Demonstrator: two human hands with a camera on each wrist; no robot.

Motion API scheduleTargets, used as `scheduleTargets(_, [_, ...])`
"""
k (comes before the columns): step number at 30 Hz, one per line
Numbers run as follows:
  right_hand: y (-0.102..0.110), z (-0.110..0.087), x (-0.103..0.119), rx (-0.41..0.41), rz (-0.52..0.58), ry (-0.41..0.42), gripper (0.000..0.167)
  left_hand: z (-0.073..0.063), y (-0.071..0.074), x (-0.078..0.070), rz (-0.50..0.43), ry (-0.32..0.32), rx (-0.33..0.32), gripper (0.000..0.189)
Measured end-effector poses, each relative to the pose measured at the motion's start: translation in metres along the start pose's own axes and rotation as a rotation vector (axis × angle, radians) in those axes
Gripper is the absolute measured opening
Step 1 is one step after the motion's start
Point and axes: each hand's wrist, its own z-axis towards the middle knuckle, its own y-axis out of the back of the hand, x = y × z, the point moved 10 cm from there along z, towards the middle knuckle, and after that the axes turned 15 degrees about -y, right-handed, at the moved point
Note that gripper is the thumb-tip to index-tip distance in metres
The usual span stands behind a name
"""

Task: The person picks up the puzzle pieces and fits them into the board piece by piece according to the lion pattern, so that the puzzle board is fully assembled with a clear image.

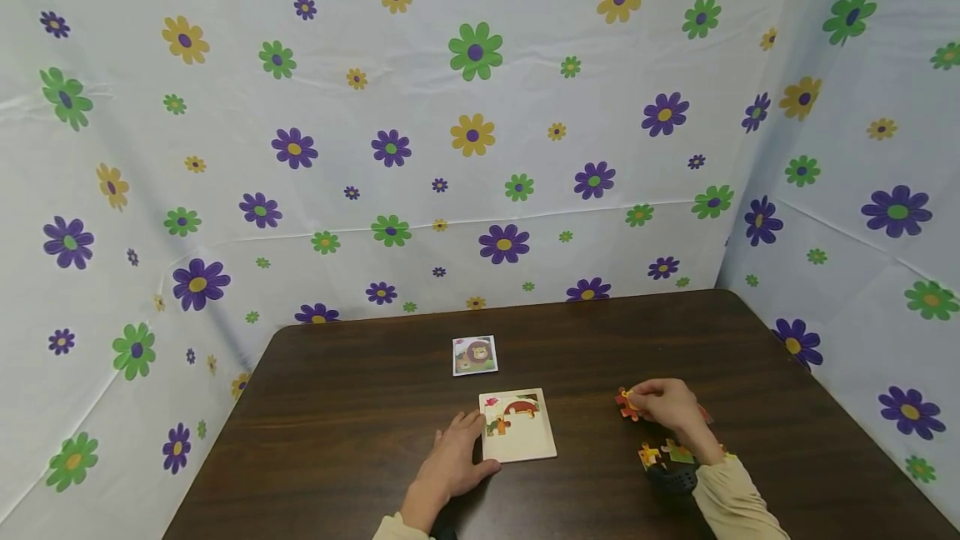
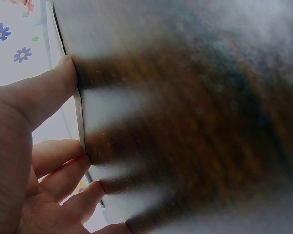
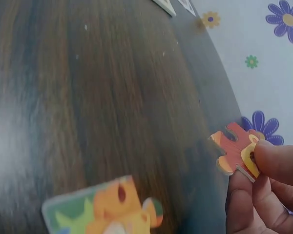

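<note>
My right hand (image 1: 667,405) pinches an orange-red jigsaw piece (image 3: 237,148) between thumb and fingers, raised over the table's right side. Part of an animal face shows on it. Below that hand lie more puzzle pieces, one orange and yellow (image 1: 648,456) and one green (image 1: 678,451); the wrist partly covers them. My left hand (image 1: 452,457) rests at the left edge of a square wooden puzzle tray (image 1: 525,445), fingertips and thumb touching its side. A few joined pieces (image 1: 517,408) fill the tray's upper part and left side.
Behind the tray lies a small square lion picture card (image 1: 475,355). The dark wooden table (image 1: 345,423) meets a white flowered curtain (image 1: 420,107) at the back and right. A reddish piece (image 1: 705,414) shows partly behind the right wrist.
</note>
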Motion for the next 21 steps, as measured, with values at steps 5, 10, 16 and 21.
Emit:
scheduleTargets(5, [-0.008,-0.001,0.007,0.012,0.014,0.000,0.022,0.000,0.001,-0.001,0.003,-0.008,-0.005,0.065])
scheduleTargets(10, [-0.018,0.000,0.010,0.017,0.071,-0.014,0.021,0.000,0.001,-0.001,-0.002,-0.003,-0.007,0.065])
scheduleTargets(16, [-0.026,-0.001,0.014,0.020,0.076,0.003,0.021,0.000,0.000,0.000,0.002,-0.003,-0.005,0.066])
scheduleTargets(21, [-0.033,-0.003,0.020,0.018,0.086,0.005,0.020,-0.001,0.000,-0.001,0.002,0.000,-0.004,0.066])
